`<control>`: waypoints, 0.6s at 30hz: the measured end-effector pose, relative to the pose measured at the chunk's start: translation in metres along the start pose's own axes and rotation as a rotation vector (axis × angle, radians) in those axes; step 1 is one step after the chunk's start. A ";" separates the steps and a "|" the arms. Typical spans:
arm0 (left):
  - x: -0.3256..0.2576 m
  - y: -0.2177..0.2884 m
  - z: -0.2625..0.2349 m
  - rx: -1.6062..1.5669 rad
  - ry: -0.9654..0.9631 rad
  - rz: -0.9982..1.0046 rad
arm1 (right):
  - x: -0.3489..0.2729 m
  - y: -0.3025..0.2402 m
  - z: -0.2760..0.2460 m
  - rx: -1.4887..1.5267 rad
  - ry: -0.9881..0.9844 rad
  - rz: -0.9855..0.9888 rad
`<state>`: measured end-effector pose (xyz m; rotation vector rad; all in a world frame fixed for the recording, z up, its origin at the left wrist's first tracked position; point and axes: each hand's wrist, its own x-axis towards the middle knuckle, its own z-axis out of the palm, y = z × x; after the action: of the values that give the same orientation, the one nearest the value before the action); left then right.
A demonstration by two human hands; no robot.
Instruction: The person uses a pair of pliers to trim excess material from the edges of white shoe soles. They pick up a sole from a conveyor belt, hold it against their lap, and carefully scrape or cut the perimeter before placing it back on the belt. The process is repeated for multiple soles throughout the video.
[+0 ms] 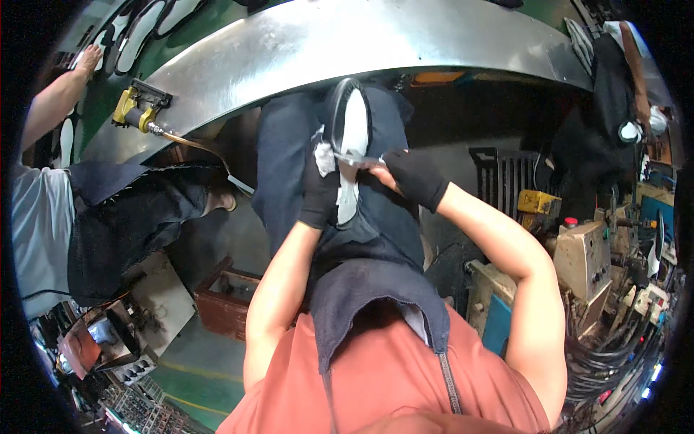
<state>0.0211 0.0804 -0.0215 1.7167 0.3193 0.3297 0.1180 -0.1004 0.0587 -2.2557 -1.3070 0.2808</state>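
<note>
Across my lap lies a shoe (355,124), its pale underside turned up and its dark rim around the far end. My left hand (318,192), in a black glove, is closed around the shoe's left side near its narrow end; a crumpled white piece (324,158) shows by its fingers. My right hand (416,176), also gloved in black with bare fingertips, grips a slim grey metal tool (354,159) that reaches across the shoe's middle. What kind of tool it is cannot be made out. Dark trousers (283,152) lie under the shoe.
A curved-looking metal table (238,69) spans the front, with a yellow and black nail gun (139,108) and its hose at left. A co-worker's arm (61,98) reaches in there. Machinery (582,249) stands right; a brown wooden stool (223,300) sits left.
</note>
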 end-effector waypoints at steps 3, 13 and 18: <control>-0.003 0.022 0.003 0.001 0.078 -0.067 | 0.010 0.002 -0.045 0.100 -0.265 0.027; 0.003 0.042 -0.042 0.140 -0.588 -0.167 | 0.035 -0.032 -0.038 0.173 -0.211 -0.530; 0.000 0.034 -0.041 -0.625 -0.083 -0.574 | -0.036 0.025 -0.049 0.105 -0.416 0.195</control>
<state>0.0060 0.1115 0.0182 0.9670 0.5628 -0.0683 0.1383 -0.1574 0.0841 -2.3136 -1.2290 0.9071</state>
